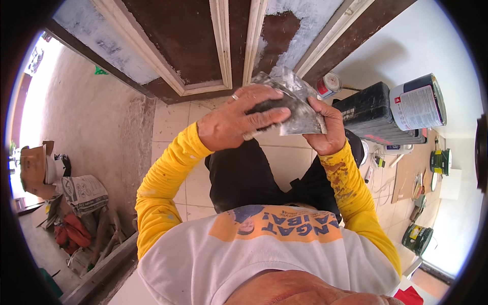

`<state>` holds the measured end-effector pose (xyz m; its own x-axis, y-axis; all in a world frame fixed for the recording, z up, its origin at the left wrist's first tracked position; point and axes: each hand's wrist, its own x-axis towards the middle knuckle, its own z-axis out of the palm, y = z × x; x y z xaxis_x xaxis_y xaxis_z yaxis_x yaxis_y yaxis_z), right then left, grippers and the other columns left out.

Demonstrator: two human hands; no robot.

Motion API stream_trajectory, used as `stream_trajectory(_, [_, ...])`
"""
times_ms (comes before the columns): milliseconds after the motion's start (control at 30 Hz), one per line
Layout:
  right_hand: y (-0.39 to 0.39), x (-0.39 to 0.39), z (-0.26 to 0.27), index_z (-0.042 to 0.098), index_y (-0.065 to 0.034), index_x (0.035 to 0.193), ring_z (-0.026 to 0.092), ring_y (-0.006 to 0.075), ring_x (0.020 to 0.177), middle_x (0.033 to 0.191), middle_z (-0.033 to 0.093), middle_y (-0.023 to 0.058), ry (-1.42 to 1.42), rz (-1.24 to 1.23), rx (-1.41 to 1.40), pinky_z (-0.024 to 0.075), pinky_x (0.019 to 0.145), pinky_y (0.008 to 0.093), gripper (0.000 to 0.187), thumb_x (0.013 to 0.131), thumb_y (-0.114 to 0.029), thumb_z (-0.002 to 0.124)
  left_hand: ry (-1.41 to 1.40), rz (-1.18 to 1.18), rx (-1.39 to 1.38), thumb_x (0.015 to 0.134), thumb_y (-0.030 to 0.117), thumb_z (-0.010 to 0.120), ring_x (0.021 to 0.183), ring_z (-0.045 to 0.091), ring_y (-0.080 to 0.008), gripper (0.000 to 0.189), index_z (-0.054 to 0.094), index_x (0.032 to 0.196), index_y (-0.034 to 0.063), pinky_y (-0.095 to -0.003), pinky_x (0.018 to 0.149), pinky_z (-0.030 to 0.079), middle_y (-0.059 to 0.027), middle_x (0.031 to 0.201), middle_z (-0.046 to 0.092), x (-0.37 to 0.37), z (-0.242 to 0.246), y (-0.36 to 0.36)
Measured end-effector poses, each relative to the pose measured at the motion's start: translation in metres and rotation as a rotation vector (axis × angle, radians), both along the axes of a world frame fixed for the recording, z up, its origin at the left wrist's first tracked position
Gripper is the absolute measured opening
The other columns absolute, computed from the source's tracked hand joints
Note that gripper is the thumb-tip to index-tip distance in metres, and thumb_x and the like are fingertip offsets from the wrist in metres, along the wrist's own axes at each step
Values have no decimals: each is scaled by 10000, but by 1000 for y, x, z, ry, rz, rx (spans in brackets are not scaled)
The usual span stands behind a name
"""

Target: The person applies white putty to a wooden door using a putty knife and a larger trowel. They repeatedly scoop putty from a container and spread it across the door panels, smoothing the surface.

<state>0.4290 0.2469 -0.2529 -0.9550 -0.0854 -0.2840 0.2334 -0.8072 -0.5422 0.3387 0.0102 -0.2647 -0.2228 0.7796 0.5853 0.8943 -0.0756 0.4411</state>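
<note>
My left hand (pixel 246 114), with a ring on one finger, holds a dark, putty-smeared flat piece (pixel 272 103), perhaps a spreader blade. My right hand (pixel 328 126) grips the edge of a second flat, grey-smeared sheet or blade (pixel 303 120). The two pieces overlap and seem to touch in front of me. Whitish paste coats their upper parts; the exact tool kind cannot be told. Just beyond stands a brown panelled wooden door (pixel 175 42) with pale bare mouldings and white-grey filler patches.
At right, a paint can (pixel 417 106) sits on a black plastic case (pixel 362 106); a smaller can (pixel 328 84) stands by the door. Dark green cans (pixel 440 162), brushes and cardboard (pixel 404 179) lie farther right. Sacks (pixel 84 193) and rubble are at left.
</note>
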Motion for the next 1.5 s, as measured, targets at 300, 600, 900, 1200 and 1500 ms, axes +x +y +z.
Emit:
stream_trajectory(300, [37,-12,12,496,80,1334,578,250,1175,1333,548,189,789,-608,1559,445,1028,360,390,993,-107,528,-1106,92,626,809,-60,667,1225,554,-247,628,505,1405,49,-295,1021,452,-137,1344,565,-31,-30,-18])
stream_trajectory(600, [-32,-24,13,422,63,1402,562,199,1106,1261,576,147,769,-696,1134,453,967,334,536,1011,-277,560,-620,223,863,830,6,719,1313,490,-244,550,548,1353,11,-385,1124,363,-145,1412,524,-30,-63,29])
stream_trajectory(900, [2,-18,0,529,48,1302,616,156,989,1100,667,122,894,-56,1738,496,881,305,407,1018,-243,551,-187,499,817,895,81,609,1217,567,-285,418,586,1300,-17,-391,1037,444,-179,1326,586,-43,-50,8])
stream_trajectory(1200, [11,8,-14,555,-126,1335,668,353,876,1010,680,186,939,177,1912,538,772,397,417,939,-231,632,-1645,-239,1123,982,275,554,1191,574,-308,439,540,1328,4,-466,1047,446,-154,1286,606,-42,-32,21])
stream_trajectory(1500, [61,39,-25,579,30,1232,491,61,864,925,580,-1,292,-282,1237,439,768,244,426,1009,-332,572,-1971,-611,764,1023,318,496,787,589,-149,311,581,1188,69,-298,591,506,-31,970,618,-44,-17,69])
